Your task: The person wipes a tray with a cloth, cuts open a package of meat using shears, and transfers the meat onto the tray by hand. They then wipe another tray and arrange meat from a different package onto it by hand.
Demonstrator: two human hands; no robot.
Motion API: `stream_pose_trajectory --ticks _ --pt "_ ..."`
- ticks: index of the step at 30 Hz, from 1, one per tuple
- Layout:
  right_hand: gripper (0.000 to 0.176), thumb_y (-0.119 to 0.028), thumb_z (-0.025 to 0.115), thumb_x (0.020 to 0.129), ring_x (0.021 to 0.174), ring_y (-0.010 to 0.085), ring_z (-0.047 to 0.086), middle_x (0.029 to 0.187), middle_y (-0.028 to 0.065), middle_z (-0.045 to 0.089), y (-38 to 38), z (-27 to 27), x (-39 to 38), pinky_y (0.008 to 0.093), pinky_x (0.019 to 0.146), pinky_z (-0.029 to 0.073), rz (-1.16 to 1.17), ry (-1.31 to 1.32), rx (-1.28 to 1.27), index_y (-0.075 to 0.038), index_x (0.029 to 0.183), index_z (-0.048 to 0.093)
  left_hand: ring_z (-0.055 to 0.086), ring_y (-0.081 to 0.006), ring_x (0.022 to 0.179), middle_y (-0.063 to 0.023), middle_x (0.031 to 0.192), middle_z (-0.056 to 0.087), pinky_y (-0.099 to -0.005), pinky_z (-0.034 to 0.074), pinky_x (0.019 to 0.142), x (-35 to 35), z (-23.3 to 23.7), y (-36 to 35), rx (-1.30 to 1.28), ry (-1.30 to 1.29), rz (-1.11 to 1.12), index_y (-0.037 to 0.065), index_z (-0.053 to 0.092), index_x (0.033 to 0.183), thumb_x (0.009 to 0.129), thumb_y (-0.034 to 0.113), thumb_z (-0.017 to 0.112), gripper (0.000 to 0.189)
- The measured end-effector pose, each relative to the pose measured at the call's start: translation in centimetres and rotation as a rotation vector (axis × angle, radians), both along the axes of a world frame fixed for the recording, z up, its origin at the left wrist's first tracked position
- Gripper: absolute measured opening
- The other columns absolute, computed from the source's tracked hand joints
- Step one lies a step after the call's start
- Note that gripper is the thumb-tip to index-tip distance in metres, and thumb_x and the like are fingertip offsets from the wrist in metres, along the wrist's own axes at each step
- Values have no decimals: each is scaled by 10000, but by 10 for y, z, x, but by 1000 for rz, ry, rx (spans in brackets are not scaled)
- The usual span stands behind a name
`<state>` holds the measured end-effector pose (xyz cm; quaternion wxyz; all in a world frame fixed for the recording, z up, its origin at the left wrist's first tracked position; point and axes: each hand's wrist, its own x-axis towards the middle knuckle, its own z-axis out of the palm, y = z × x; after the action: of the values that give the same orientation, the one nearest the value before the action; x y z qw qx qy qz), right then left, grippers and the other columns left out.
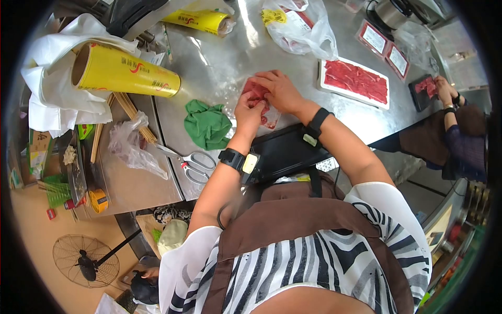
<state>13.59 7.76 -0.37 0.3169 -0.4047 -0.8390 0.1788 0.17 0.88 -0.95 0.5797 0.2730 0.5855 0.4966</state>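
At frame centre, we hold red sliced meat (254,90) on the metal counter (219,68): left hand (250,107) fingers curled, pinching its lower part; right hand (277,90) fingers bent together over its top. Green cloth (207,124) lies just left.

Meat (255,90) partly hidden by left hand (250,111) and right hand (280,91); black tray (285,157) partly behind right forearm (345,146); label (374,39) text too small.
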Motion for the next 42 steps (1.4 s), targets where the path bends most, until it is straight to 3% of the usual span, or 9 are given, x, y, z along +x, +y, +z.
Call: stream_pose_trajectory --ticks 4,9,11,13,15,18,26,34,42 --pt "399 -11 630 688 1125 299 496 1030 62 623 19 6 0 406 950 403 206 -202 -149 -126 1069 656 635 -129 698 -65 905 617 -246 464 439 -5 -2 4 2 59 -53 26 554 1145 864 24 624 289" --pt "189 -44 659 747 924 232 590 848 36 642 32 15 10 362 824 456 334 -123 -206 -84 931 667 639 -182 854 -79 988 610 -280 533 700 -15 -51 14 130 441 -46 19 564 1148 848 16 638 309" --pt "99 -124 668 849 703 131 577 747 18 627 30 22 8 282 688 465 180 226 -902 -44 907 660 633 -193 899 -88 1012 611 -286 522 765 -8 -9 10 331 688 -5 9 554 1156 840 10 646 329" --pt "126 -156 651 885 664 100 554 746 11 627 31 34 6 256 649 455 159 328 -996 -33 911 660 628 -205 944 -97 1037 611 -293 511 830 -1 13 8 534 937 38 -1 545 1164 832 4 654 349" --pt "168 -188 634 920 624 69 531 745 5 626 31 40 6 229 610 444 140 435 -1085 -22 916 660 630 -184 952 -107 1058 612 -286 518 820 4 21 9 400 245 12 -10 509 1194 837 -6 657 387" --pt "140 -151 608 929 686 75 559 797 12 637 30 45 6 237 640 454 146 577 -1223 -25 967 657 631 -165 951 -116 1070 609 -274 521 820 0 38 10 368 55 -7 -20 455 1232 850 -16 644 426" --pt "301 -95 579 929 886 100 601 1042 48 646 18 67 7 238 794 493 275 714 -1194 -11 1218 564 633 -161 947 -126 1080 601 -275 525 823 1 69 7 448 28 -29 -42 391 1259 862 -58 564 433" --pt "342 -96 589 927 892 89 592 1055 29 633 4 86 14 243 792 488 269 679 -1094 -41 1262 547 631 -138 894 -90 1034 632 -275 521 795 -10 66 0 444 91 26 -26 503 1210 924 30 476 292" --pt "382 -114 591 930 853 74 582 1035 12 638 -11 91 27 226 718 467 262 664 -1069 -48 1302 530 656 -141 869 -100 1009 663 -257 545 700 -15 73 -11 225 -426 -97 -26 610 1104 927 82 599 208"
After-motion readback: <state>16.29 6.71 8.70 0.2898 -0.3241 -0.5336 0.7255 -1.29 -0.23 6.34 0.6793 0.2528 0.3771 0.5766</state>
